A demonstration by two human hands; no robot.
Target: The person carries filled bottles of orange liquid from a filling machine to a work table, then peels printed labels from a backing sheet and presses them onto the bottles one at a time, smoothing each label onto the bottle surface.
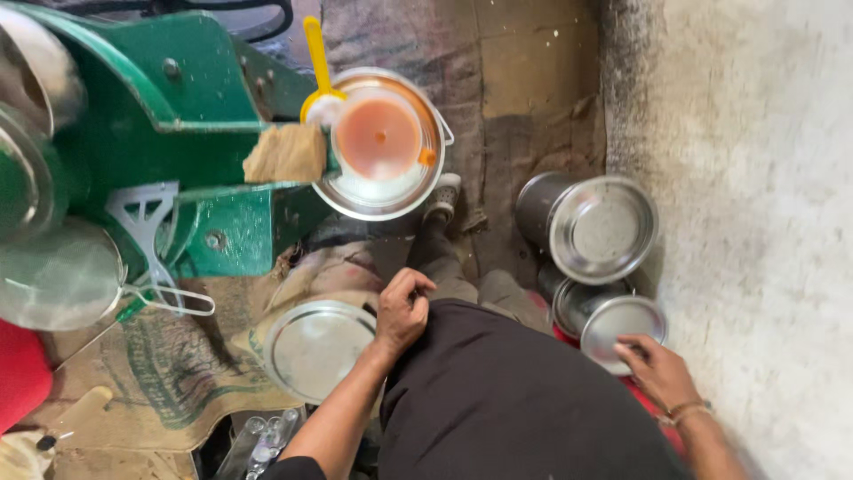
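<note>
My right hand (659, 371) rests its fingers on the edge of a round steel lid (617, 322) that lies on a steel container low at the right. My left hand (402, 308) is curled into a loose fist on my thigh, with nothing visible in it. Just left of that hand a flat steel plate (313, 348) lies on the sacking. I sit in dark clothes, one leg stretched forward.
A green machine (178, 116) fills the upper left, a steel bowl (384, 191) with an orange lid and yellow scoop (317, 67) in front of it. A bigger steel canister (591, 224) stands by the rough wall (755, 178). Burlap sacks (169, 373) cover the floor.
</note>
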